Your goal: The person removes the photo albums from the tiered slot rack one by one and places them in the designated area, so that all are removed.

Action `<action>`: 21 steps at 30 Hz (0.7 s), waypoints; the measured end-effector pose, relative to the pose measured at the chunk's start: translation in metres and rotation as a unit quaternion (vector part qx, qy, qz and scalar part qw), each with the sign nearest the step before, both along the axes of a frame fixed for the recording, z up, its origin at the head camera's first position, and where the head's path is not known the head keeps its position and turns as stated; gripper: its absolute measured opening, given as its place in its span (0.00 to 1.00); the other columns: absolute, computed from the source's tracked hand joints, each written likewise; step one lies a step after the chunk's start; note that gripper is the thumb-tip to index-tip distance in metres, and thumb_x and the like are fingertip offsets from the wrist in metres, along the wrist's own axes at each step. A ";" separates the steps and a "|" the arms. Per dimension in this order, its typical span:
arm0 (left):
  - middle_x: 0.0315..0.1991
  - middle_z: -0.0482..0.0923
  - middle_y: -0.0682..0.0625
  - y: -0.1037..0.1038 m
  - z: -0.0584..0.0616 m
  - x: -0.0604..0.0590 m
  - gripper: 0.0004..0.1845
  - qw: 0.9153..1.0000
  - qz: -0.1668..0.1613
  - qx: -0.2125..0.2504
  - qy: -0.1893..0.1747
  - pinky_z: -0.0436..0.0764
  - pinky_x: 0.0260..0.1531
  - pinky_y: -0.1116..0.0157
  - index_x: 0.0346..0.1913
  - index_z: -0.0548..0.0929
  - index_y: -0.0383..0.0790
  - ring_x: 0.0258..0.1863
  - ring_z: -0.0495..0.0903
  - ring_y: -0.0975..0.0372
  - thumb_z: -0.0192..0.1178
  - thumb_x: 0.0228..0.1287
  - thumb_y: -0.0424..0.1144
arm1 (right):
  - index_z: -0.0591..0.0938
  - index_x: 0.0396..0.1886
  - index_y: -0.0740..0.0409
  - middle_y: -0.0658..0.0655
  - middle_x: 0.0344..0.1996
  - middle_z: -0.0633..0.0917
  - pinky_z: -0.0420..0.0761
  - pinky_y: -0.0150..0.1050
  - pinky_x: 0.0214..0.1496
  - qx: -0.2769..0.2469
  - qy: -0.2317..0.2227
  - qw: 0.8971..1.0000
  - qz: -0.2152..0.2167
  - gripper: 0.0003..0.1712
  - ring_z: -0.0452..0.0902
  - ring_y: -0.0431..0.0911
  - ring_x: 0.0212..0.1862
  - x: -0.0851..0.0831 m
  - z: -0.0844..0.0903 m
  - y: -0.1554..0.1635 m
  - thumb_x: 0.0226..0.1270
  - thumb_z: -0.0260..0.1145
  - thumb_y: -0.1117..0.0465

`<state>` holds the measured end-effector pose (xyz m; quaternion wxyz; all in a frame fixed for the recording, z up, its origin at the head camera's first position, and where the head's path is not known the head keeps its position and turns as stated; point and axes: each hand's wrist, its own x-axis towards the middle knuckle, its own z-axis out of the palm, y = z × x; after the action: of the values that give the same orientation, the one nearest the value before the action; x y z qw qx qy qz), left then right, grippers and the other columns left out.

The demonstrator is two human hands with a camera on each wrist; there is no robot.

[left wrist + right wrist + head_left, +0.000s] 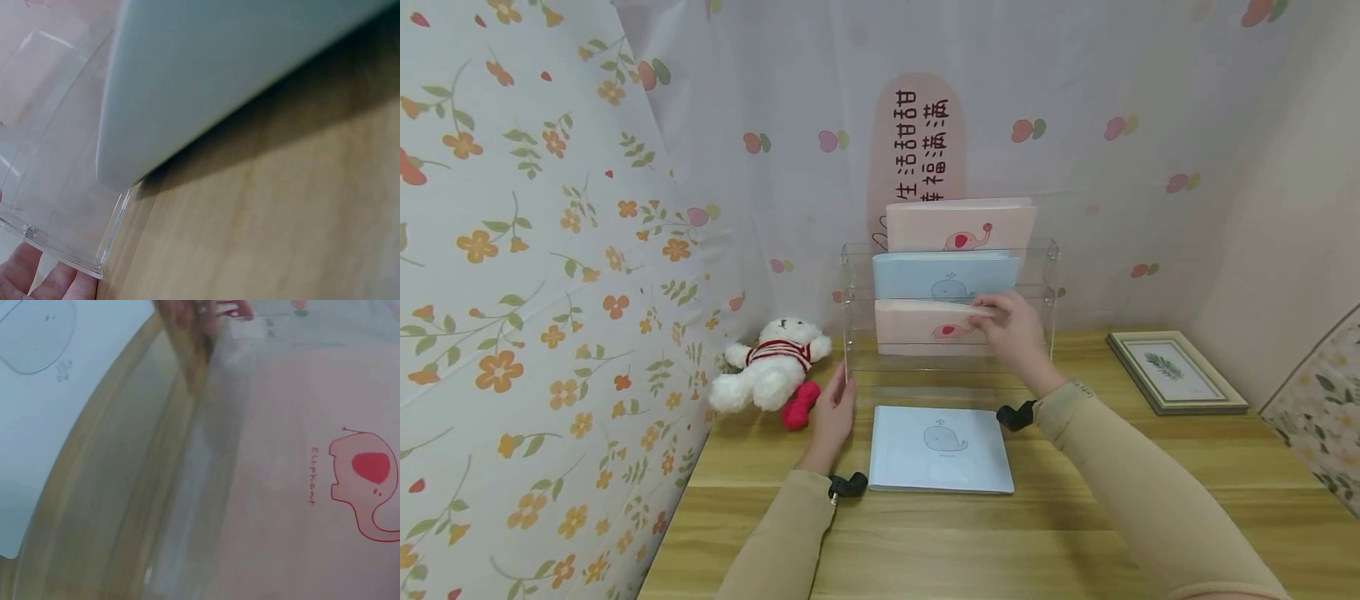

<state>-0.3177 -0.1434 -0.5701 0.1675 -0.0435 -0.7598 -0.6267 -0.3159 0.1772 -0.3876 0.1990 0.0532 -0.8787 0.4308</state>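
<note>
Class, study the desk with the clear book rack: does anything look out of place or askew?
One blue whale book lies flat on the desk before the clear rack, while three others stand in its tiers. The teddy bear lies tipped on its side by the wall. Nothing looks spilled or damaged.

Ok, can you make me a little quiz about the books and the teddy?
1. True or false: the teddy bear lies left of the clear rack.
2. Which book does the right hand hold: A the pink elephant book in the front slot, B the blue whale book on the table?
3. What does the left hand touch?

Key: 1 true. 2 A. 3 the rack's left front edge.
</note>
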 end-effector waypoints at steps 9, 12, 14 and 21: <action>0.81 0.75 0.44 -0.003 -0.007 -0.007 0.28 1.000 -0.002 -0.004 -0.024 0.78 0.78 0.50 0.82 0.74 0.59 0.79 0.75 0.47 0.60 0.85 0.54 | 0.91 0.52 0.62 0.51 0.40 0.81 0.75 0.20 0.47 -0.075 0.119 0.988 -0.058 0.15 0.75 0.33 0.50 0.026 0.031 0.020 0.68 0.82 0.63; 0.79 0.76 0.40 -0.002 -0.001 -0.004 0.28 1.000 0.003 -0.011 -0.015 0.80 0.76 0.50 0.82 0.75 0.55 0.78 0.77 0.44 0.60 0.85 0.51 | 0.91 0.52 0.62 0.39 0.37 0.78 0.77 0.13 0.44 -0.095 0.147 0.981 -0.081 0.16 0.76 0.25 0.47 0.036 0.038 0.032 0.67 0.82 0.63; 0.78 0.76 0.38 -0.001 0.004 0.001 0.28 1.000 0.001 -0.007 -0.016 0.80 0.77 0.48 0.82 0.75 0.52 0.78 0.76 0.43 0.60 0.85 0.48 | 0.91 0.52 0.63 0.34 0.36 0.76 0.78 0.13 0.45 -0.113 0.158 0.977 -0.093 0.17 0.77 0.24 0.46 0.042 0.040 0.042 0.67 0.82 0.63; 0.82 0.73 0.43 0.000 0.013 0.005 0.28 0.998 -0.015 0.018 -0.051 0.72 0.82 0.44 0.83 0.73 0.54 0.82 0.71 0.45 0.59 0.86 0.43 | 0.91 0.58 0.55 0.33 0.43 0.81 0.84 0.17 0.50 -0.195 0.137 0.958 -0.157 0.19 0.83 0.29 0.50 0.061 0.037 0.083 0.70 0.82 0.59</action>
<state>-0.3129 -0.1434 -0.5570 0.1195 -0.0200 -0.7550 -0.6445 -0.2548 0.2605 -0.3505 0.3892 -0.0665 -0.7389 0.5460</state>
